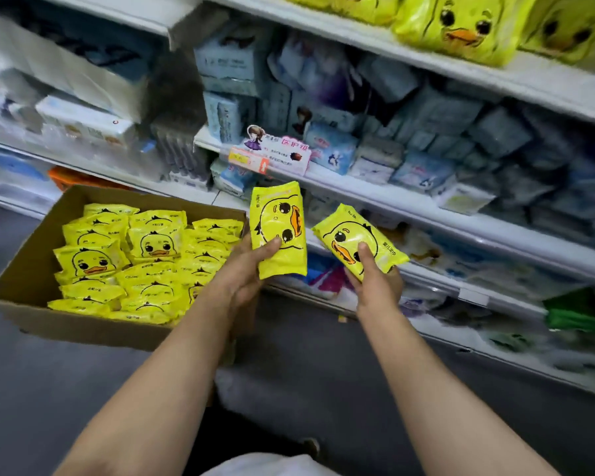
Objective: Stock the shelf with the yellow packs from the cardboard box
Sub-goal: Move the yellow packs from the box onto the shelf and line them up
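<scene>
An open cardboard box (24, 269) sits on the dark floor at the left, filled with several yellow duck-face packs (152, 243). My left hand (241, 274) grips one yellow pack (278, 221) held upright just right of the box, thumb on its front. My right hand (375, 280) grips a second yellow pack (358, 240), tilted, in front of the lower shelves. Larger yellow duck packs (461, 25) stand on the top shelf (426, 60) at the upper right.
White shelves (392, 197) run across the view, stacked with blue and white packets. A pink and white price tag (272, 156) hangs off the middle shelf edge. Green packs (577, 314) lie low at the right. Dark floor (306, 372) lies beneath my arms.
</scene>
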{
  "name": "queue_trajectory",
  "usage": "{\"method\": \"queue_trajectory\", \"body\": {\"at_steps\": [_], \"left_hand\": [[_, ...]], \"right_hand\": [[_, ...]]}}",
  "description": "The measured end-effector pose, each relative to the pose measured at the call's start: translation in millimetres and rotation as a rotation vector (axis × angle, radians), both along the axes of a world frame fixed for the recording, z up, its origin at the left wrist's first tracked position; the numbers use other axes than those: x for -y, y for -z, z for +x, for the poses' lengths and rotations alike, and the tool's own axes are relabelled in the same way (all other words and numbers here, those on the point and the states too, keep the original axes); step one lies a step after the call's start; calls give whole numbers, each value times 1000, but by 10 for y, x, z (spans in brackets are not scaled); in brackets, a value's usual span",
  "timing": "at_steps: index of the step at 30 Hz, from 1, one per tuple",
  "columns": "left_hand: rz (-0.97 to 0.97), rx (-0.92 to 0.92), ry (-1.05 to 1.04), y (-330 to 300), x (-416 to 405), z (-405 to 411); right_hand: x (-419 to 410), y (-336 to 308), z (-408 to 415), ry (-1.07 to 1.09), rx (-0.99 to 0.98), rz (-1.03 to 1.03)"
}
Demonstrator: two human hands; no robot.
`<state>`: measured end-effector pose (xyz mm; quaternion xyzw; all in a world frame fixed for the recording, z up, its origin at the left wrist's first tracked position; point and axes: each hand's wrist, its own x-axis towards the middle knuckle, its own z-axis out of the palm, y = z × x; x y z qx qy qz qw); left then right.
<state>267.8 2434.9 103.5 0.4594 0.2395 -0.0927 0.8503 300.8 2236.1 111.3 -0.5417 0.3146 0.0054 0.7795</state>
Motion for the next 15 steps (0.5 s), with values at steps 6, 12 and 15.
{"method": "queue_trajectory", "body": {"at_steps": [6,12,15], "left_hand": [[74,132,84,-657,868,219],[184,297,205,-1324,1525,510],[268,356,235,-1664,1789,665]], "right_hand": [[816,-540,-38,72,185,37],[1517,-1130,-46,178,345,68],[1785,-1402,-19,243,411,103]]}}
